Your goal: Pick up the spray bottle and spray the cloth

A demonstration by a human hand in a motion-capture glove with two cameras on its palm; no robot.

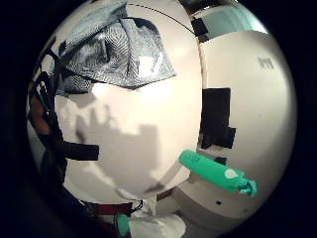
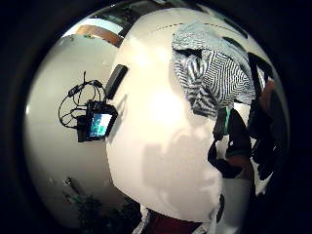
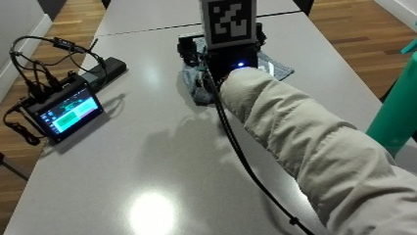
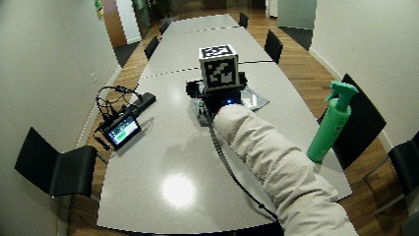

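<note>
Gloved right hand hovers over grey striped cloth, fingers' state indeterminable; green plastic spray bottle unheld by it, spraying outstanding.

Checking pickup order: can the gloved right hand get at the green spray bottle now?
Probably yes: right hand hovers over the cloth, spray bottle stands by the table edge, bare tabletop between.

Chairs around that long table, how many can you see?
5 at least: one near left, two far left, two far right, and possibly more at the right edge, partly hidden.
</note>
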